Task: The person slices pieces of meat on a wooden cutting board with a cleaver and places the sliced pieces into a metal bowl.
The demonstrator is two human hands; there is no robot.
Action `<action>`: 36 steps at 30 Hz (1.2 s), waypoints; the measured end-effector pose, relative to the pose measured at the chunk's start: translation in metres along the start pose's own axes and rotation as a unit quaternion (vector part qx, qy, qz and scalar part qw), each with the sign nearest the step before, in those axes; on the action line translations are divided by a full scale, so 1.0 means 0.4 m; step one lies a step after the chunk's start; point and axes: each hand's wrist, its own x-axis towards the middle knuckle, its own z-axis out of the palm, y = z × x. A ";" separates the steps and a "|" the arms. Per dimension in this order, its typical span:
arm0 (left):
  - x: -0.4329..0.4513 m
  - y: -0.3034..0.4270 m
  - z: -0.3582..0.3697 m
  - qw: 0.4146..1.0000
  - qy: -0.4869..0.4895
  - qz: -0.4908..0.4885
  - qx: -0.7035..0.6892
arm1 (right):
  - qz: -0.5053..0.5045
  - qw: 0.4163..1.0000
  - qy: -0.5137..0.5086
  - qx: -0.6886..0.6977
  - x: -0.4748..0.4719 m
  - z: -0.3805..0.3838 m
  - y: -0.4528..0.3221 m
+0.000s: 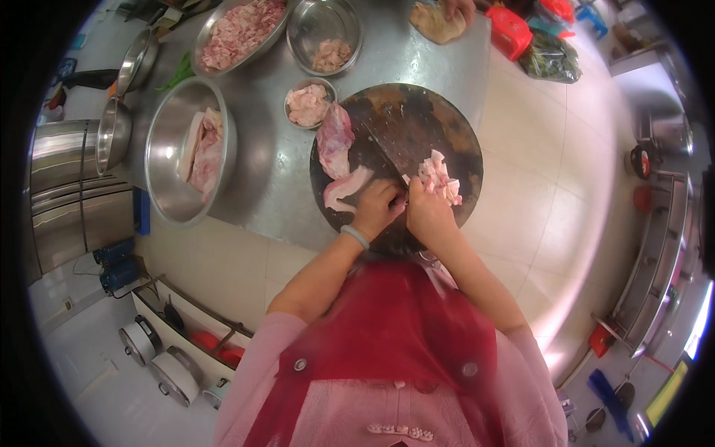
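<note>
My right hand (429, 215) is closed around the handle end of a knife (386, 151), whose dark blade points up and left over the round chopping board (402, 106). Beside the blade, my left hand (380, 205) has curled fingers near the knife; whether they pinch a piece of meat is hidden. A curved strip of pale, fatty meat (345, 189) lies left of that hand, below a larger chunk of raw meat (335, 139) at the board's left edge. Cut pieces of pale meat (438, 177) are heaped to the right of the knife.
A large steel bowl (229, 156) holding meat slabs stands left. A small bowl (286, 114) of meat pieces touches or nears the board. Farther back are a basin (195, 53) of cut meat and a round steel pan (357, 33). Another person's hand (460, 10) rests on a pale lump.
</note>
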 end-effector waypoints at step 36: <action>0.212 -0.040 0.047 0.991 -0.118 -0.062 -0.022 | 0.271 0.792 0.051 0.545 -0.320 -0.009 0.245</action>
